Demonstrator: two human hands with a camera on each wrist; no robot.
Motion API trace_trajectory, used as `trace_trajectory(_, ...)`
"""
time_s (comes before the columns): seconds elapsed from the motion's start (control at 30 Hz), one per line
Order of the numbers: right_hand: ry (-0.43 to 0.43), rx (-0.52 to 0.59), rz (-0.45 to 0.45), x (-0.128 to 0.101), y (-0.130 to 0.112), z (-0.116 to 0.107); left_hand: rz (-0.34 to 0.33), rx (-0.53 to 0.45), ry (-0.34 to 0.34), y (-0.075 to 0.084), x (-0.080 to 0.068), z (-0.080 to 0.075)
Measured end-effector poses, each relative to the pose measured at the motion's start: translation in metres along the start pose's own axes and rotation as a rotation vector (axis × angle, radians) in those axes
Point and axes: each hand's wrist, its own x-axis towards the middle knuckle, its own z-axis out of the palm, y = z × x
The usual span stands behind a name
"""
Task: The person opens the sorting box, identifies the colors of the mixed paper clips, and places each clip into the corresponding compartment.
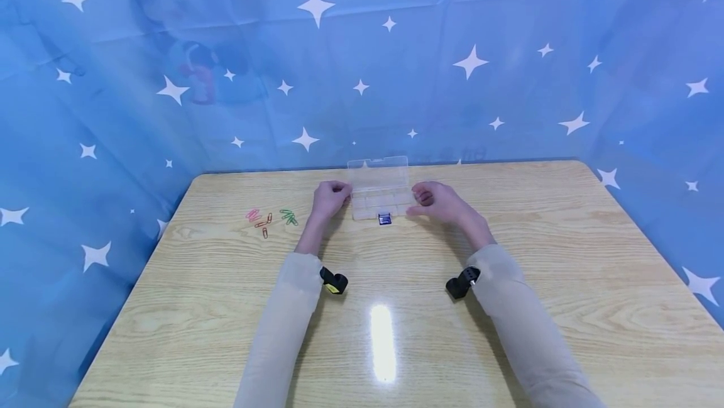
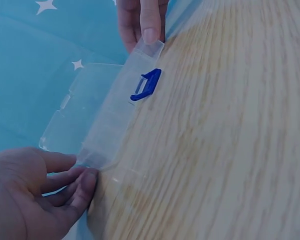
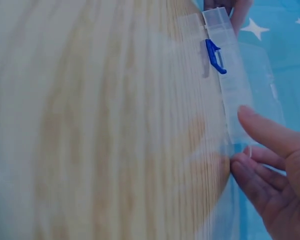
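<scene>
A clear plastic compartment box (image 1: 373,202) stands near the table's far edge. Its transparent lid (image 1: 378,172) is raised at the back, and a blue latch (image 1: 384,219) is on the front. My left hand (image 1: 332,198) holds the box's left end, with thumb and fingers at the corner in the left wrist view. At the opposite end, my right hand (image 1: 440,202) grips the box; in the right wrist view its thumb (image 3: 260,127) lies along the end and the other fingers are curled lower down. The compartments show no contents.
Left of my left hand lie small groups of paper clips: pink clips (image 1: 252,215), orange-red clips (image 1: 261,224) and green clips (image 1: 290,217). A blue star-patterned cloth (image 1: 362,49) hangs right behind the wooden table (image 1: 226,320).
</scene>
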Motion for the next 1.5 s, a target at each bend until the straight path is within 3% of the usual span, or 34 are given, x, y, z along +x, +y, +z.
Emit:
trace_trajectory(0.33,0.007,-0.018,-0.022,-0.002,0.002,-0.001,0.066,0.089,-0.066,0.005,-0.018,-0.010)
trace_trajectory(0.87,-0.004,-0.007,-0.014,-0.003,-0.001,0.001,0.131,0.157,-0.117,0.004,-0.032,-0.021)
trace_trajectory(1.5,0.011,-0.053,-0.007,-0.001,-0.004,0.002,0.261,0.232,-0.075,-0.001,-0.044,-0.048)
